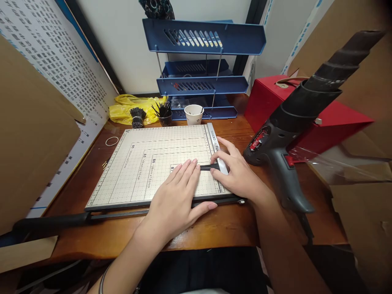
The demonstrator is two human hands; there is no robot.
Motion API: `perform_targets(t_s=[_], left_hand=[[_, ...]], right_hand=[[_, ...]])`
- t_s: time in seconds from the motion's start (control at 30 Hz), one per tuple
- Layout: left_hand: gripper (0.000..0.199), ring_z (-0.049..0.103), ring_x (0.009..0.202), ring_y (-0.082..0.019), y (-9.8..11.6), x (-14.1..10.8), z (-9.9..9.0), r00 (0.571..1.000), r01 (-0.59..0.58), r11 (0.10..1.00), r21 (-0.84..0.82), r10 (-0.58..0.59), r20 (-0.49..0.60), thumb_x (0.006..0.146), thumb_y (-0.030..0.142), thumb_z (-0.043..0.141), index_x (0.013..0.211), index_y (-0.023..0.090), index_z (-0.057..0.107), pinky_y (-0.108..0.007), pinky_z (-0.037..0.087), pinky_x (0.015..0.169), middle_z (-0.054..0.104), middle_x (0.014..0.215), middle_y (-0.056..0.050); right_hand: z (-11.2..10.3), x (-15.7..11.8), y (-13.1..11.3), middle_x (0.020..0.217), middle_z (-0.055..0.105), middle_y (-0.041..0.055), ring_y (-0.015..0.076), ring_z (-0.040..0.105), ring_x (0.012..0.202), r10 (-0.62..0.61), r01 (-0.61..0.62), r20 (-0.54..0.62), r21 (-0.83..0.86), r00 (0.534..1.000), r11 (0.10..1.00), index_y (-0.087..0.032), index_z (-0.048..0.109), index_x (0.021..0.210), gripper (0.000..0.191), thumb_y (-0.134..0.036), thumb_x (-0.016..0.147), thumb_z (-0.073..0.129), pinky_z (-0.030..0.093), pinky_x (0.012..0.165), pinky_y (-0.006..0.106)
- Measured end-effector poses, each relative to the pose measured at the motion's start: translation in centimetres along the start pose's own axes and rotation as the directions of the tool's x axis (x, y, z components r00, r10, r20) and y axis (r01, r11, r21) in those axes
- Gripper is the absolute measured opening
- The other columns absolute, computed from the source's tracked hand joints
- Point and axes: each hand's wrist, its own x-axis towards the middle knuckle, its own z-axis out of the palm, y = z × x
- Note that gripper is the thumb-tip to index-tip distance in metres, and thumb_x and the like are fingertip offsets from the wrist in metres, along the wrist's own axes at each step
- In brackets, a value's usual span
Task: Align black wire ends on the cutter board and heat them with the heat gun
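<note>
A paper trimmer (122,171) with a cream gridded board lies on the wooden table in front of me. My left hand (177,196) rests flat on the board with fingers stretched out, covering part of a bundle of thin black strips (206,167). Around the strips' right end, against the trimmer's metal ruler (211,136), my right hand (234,169) has its thumb and index finger closed from both sides. The trimmer's black-handled cutting arm (55,221) is down along the near edge. My left hand hides the strips' left end.
To the right stands a black heat gun (288,143), nozzle upward, before a red box (343,114). Behind the board are a white paper cup (194,115), a dark cup of black strips (164,116), a tied black bundle (138,117), a yellow bag (121,112) and a blue tiered rack (202,85).
</note>
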Motion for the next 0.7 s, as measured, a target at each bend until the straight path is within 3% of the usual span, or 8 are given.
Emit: perform_targets(t_s=[0.13, 0.37, 0.47, 0.57, 0.7], left_hand=[[0.093, 0.038, 0.151, -0.034, 0.0, 0.0, 0.1, 1.000, -0.001, 1.000, 0.003, 0.001, 0.000, 0.101, 0.075, 0.026, 0.152, -0.001, 0.044, -0.051, 0.035, 0.125, 0.042, 0.160, -0.024], [0.094, 0.038, 0.151, -0.035, 0.0, 0.0, 0.1, 1.000, -0.002, 1.000, -0.005, 0.002, 0.000, 0.100, 0.075, 0.028, 0.152, -0.002, 0.043, -0.053, 0.036, 0.124, 0.041, 0.160, -0.024], [0.095, 0.038, 0.152, -0.035, 0.0, 0.0, 0.0, 1.000, 0.003, 1.000, -0.011, -0.003, 0.008, 0.100, 0.076, 0.028, 0.152, -0.002, 0.043, -0.053, 0.035, 0.124, 0.041, 0.160, -0.024], [0.095, 0.039, 0.151, -0.035, 0.0, 0.0, 0.0, 1.000, 0.002, 1.000, -0.010, -0.002, 0.004, 0.100, 0.076, 0.027, 0.152, -0.002, 0.043, -0.053, 0.036, 0.124, 0.041, 0.160, -0.024], [0.095, 0.040, 0.150, -0.036, 0.0, 0.0, 0.0, 1.000, -0.005, 1.000, 0.001, 0.005, -0.007, 0.100, 0.076, 0.027, 0.152, -0.003, 0.043, -0.053, 0.037, 0.123, 0.042, 0.159, -0.025]], right_hand=[[0.6, 0.4, -1.0, 0.155, 0.047, 0.0090, 0.0292, 0.043, 0.147, 0.093, -0.097, -0.118, -0.023, 0.989, 0.995, -0.022, 0.068, 0.082, 0.022, -0.038, 0.093, 0.058, 0.032, 0.120, 0.056], [1.2, 0.5, -1.8, 0.145, 0.058, 0.0099, 0.0347, 0.056, 0.132, 0.156, -0.192, -0.257, -0.121, 0.954, 0.974, -0.020, 0.067, 0.075, 0.016, -0.030, 0.087, 0.066, 0.040, 0.112, 0.058], [0.6, 0.0, -1.8, 0.147, 0.057, 0.0096, 0.0344, 0.053, 0.135, 0.096, -0.141, -0.239, -0.180, 0.966, 0.973, -0.021, 0.068, 0.078, 0.015, -0.032, 0.088, 0.065, 0.036, 0.115, 0.061], [0.0, -0.7, -1.6, 0.152, 0.052, 0.0074, 0.0312, 0.049, 0.140, 0.037, -0.060, -0.140, -0.164, 0.989, 0.985, -0.024, 0.070, 0.091, 0.011, -0.029, 0.084, 0.064, 0.035, 0.117, 0.058], [-0.4, -1.1, -1.5, 0.155, 0.049, 0.0071, 0.0311, 0.048, 0.142, 0.037, -0.056, -0.110, -0.172, 0.993, 0.984, -0.024, 0.069, 0.096, 0.023, -0.022, 0.074, 0.062, 0.035, 0.118, 0.057]])
